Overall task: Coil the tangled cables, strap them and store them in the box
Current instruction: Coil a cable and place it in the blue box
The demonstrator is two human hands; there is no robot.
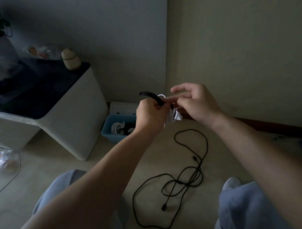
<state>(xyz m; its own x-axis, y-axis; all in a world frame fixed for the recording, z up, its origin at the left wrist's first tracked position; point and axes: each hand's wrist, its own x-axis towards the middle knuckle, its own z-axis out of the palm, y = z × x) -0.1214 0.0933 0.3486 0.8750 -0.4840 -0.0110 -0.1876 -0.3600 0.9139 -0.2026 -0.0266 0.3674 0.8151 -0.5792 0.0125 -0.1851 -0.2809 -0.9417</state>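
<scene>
My left hand (149, 114) grips a coiled white cable (174, 116) together with a black strap (152, 96), whose free end curves up and to the left. My right hand (193, 103) pinches the strap's other end beside the coil, its upper fingers spread. Both hands are raised above the floor in the middle of the view. A loose, tangled black cable (182, 181) lies on the floor below them. The blue box (107, 132) stands on the floor behind my left hand with coiled cables inside.
A white table (77, 121) with a dark top stands at the left, beside the box. A white lid or tray (121, 107) lies behind the box by the wall. My knees (247, 206) frame the black cable. A thin cable (4, 189) trails at far left.
</scene>
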